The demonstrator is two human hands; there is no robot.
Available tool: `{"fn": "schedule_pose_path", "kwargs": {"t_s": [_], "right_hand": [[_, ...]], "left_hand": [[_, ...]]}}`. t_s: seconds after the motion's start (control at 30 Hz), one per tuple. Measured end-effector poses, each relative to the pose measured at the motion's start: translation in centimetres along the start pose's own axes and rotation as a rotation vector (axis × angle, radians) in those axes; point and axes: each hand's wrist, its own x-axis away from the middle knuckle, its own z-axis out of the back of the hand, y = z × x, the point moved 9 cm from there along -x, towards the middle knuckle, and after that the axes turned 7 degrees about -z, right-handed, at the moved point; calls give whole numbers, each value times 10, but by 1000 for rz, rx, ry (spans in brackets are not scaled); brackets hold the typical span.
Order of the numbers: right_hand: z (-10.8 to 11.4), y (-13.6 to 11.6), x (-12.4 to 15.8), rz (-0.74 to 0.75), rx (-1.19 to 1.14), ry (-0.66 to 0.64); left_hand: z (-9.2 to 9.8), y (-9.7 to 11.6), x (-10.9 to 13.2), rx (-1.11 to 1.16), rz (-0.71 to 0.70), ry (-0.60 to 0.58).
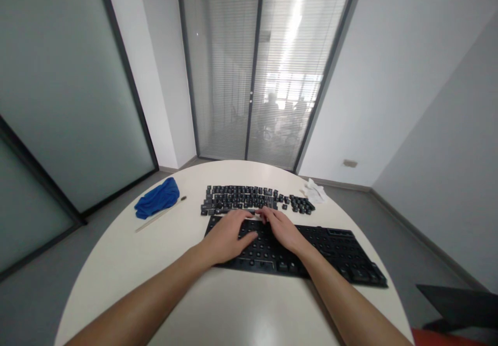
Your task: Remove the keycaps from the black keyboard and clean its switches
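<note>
Left grip (226, 236), right grip (284, 230) over one keyboard (272, 252)

Keyboard base (278, 255): black, dotted all over with rows of small round key seats, a thin paler line near its front edge
Loose keycaps (243, 198): black, with small pale markings too tiny to read
Cloth (158, 198): strong plain blue, darker in the folds
Thin stick (157, 218): pale beige, dark at the tip
Crumpled tissue (315, 193): white
Tabletop (167, 278): plain cream, with a whitish sheen at the front
Blinds (221, 76): light grey, finely striped crosswise
Window frame (257, 29): dark grey
Frosted panel (66, 86): plain grey-green
Wall (392, 81): plain pale grey
Wall plate (350, 163): dull beige
Floor (103, 221): plain mid-grey
Object at lower right (443, 337): red
</note>
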Motion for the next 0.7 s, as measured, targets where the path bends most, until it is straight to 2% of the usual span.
{"fn": "schedule_pose_path", "kwargs": {"t_s": [0.1, 0.17, 0.23, 0.37, 0.47, 0.53, 0.7], "right_hand": [[4, -1, 0, 15, -67, 4], [4, -4, 1, 27, -74, -11], [8, -5, 2, 25, -46, 7], [21, -11, 4, 9, 68, 103], [26, -22, 9, 60, 115, 113], [23, -29, 13, 91, 97, 68], [-6, -36, 27, 110, 11, -188]], "left_hand": [[-26, 21, 13, -12, -93, -254], [-33, 23, 18, -55, -94, -326], [-34, 22, 20, -78, -82, -344], [-26, 17, 23, -103, -46, -353], [-16, 10, 26, -91, -12, -376], [-8, 3, 27, -74, 20, -408], [10, -11, 28, -83, 56, -488]]}}
